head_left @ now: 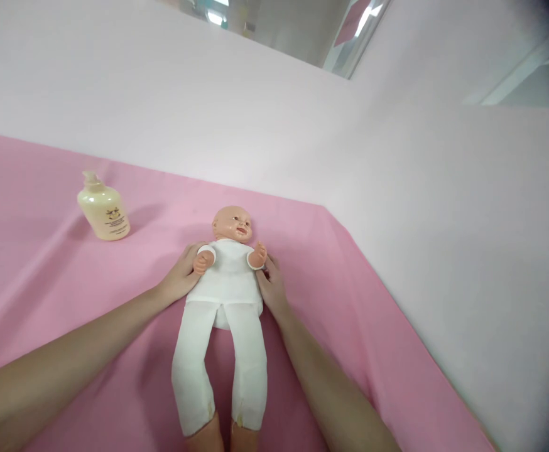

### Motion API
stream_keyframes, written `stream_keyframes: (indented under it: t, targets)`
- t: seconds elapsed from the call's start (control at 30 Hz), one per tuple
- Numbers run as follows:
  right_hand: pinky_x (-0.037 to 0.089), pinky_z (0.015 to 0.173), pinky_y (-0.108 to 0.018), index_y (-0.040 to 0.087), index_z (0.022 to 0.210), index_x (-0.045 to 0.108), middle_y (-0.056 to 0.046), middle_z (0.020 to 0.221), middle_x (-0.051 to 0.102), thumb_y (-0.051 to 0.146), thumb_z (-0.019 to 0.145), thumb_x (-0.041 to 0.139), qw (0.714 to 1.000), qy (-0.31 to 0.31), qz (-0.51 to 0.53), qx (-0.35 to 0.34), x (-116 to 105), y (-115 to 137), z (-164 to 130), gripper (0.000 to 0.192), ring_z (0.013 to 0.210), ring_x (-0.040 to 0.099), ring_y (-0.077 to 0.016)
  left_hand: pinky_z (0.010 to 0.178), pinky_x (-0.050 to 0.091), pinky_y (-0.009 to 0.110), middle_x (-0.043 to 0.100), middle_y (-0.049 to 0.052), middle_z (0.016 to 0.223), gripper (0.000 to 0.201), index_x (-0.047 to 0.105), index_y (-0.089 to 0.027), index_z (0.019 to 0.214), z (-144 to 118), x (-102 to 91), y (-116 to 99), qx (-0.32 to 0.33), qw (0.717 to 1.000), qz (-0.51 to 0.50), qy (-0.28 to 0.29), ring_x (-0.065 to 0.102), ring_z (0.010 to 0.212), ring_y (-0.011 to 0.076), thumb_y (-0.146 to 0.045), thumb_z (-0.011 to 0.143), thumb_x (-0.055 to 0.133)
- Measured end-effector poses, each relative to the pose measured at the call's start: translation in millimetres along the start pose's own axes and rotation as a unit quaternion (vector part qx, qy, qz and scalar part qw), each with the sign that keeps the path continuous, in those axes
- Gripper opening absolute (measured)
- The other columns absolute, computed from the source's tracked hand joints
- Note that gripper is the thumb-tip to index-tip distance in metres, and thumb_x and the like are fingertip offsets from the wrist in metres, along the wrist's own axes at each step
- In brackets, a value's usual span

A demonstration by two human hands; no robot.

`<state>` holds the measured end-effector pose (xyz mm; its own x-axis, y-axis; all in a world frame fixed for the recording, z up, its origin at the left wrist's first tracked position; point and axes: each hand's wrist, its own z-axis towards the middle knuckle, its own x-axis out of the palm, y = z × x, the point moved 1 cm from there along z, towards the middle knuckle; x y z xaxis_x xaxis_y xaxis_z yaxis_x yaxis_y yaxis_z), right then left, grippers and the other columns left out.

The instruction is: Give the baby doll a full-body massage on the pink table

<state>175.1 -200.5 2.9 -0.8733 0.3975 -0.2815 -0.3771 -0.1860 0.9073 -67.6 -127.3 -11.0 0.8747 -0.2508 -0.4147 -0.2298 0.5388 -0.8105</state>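
Note:
A baby doll (225,276) with a white cloth body lies on its back on a pink cloth, its head pointing away from me. My left hand (187,270) is at the doll's side under one arm, its fingertips hidden behind the doll. On the opposite side, my right hand (272,282) presses against the torso below the other arm, fingers curled partly out of sight. Between them, the two hands grip the doll's body. The feet run out of the bottom of the view.
A pale yellow pump bottle (107,210) stands on the pink cloth (29,251) to the left of the doll. White walls (184,113) border the surface behind and on the right. A window or mirror (293,31) is at the top.

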Motion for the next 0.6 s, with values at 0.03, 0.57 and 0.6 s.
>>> stream_keyframes:
  t: [0.03, 0.57, 0.6]
  targets:
    - [0.045, 0.101, -0.039, 0.030, 0.124, 0.065, -0.006, 0.128, 0.057, 0.029, 0.084, 0.058, 1.000, -0.005, 0.003, 0.006, -0.1, -0.2, 0.4, 0.041, 0.117, 0.054, -0.0227, 0.111, 0.038, 0.046, 0.054, 0.009, 0.134, 0.038, 0.054, -0.025, 0.124, 0.3, 0.6, 1.6, -0.001, 1.000, -0.003, -0.003, 0.046, 0.130, 0.0300, -0.039, 0.089, 0.053]
    - [0.038, 0.109, -0.043, 0.024, 0.118, 0.061, -0.007, 0.125, 0.062, 0.037, 0.085, 0.053, 0.993, -0.046, 0.067, 0.082, 0.2, -8.9, 1.1, 0.036, 0.121, 0.054, -0.0237, 0.116, 0.031, 0.047, 0.050, 0.012, 0.138, 0.044, 0.048, -0.021, 0.132, 1.5, 5.0, 17.0, -0.041, 0.999, -0.031, -0.013, 0.044, 0.133, 0.0265, -0.042, 0.093, 0.049]
    - [0.038, 0.109, -0.043, 0.024, 0.118, 0.061, -0.006, 0.124, 0.063, 0.037, 0.085, 0.053, 0.993, -0.047, 0.069, 0.083, 0.3, -8.1, 1.1, 0.036, 0.121, 0.054, -0.0238, 0.116, 0.030, 0.047, 0.050, 0.012, 0.138, 0.045, 0.048, -0.020, 0.132, 1.4, 4.9, 16.7, -0.041, 0.999, -0.030, -0.013, 0.044, 0.134, 0.0267, -0.042, 0.093, 0.048]
